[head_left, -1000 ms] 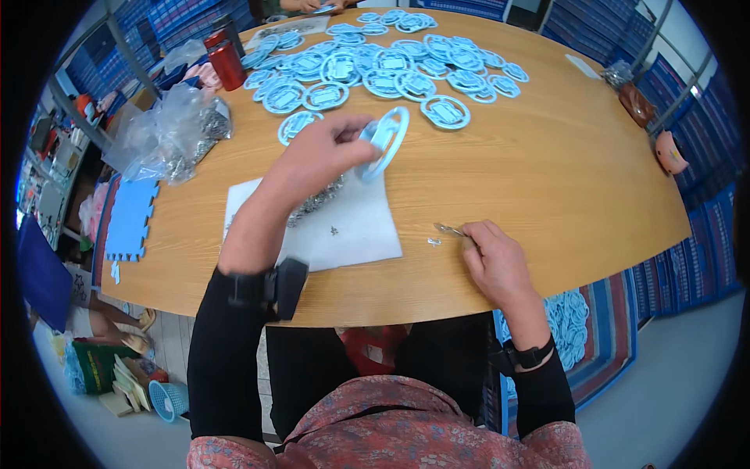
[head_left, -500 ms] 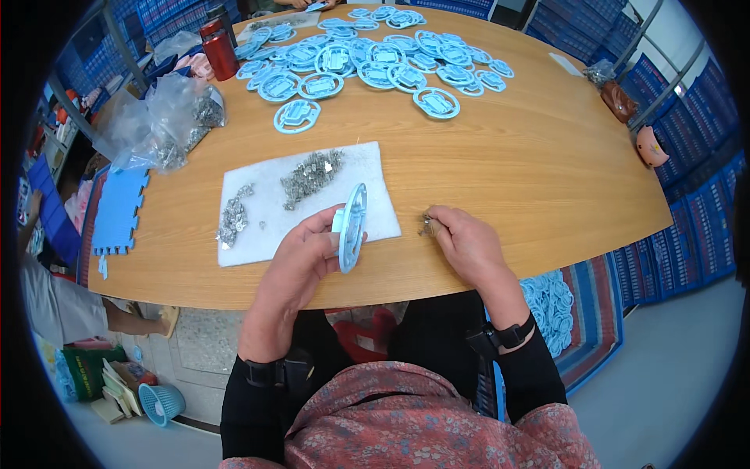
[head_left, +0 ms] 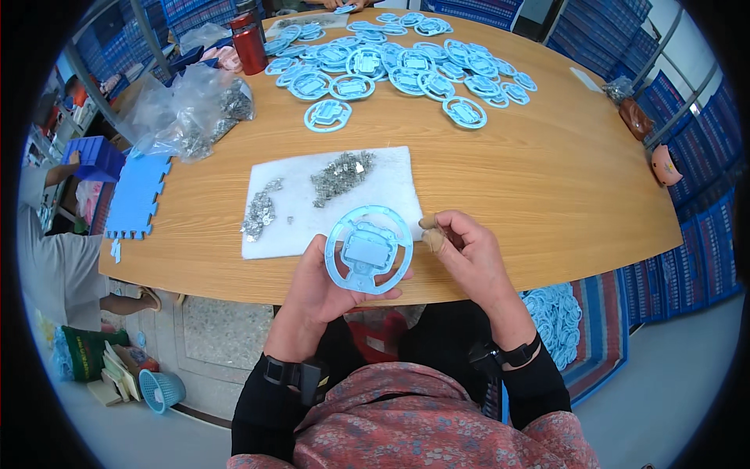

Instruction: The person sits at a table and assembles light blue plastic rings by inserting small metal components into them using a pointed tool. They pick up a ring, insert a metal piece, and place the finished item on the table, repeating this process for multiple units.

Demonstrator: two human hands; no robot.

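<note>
Left hand point(head_left: 311, 288) grasped, from beneath, the round, openwork blue plastic piece point(head_left: 369, 250); whether the right hand point(head_left: 478, 264) held anything, I couldn't tell.

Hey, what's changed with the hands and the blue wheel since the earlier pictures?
The left hand has brought the blue wheel from above the white mat toward the body and turned it from edge-on to face-on, still gripping it. The right hand has moved left, its fingers now close beside the wheel; whether they hold anything is unclear. The wheel pile, metal heap and red bottle stayed put.
</note>
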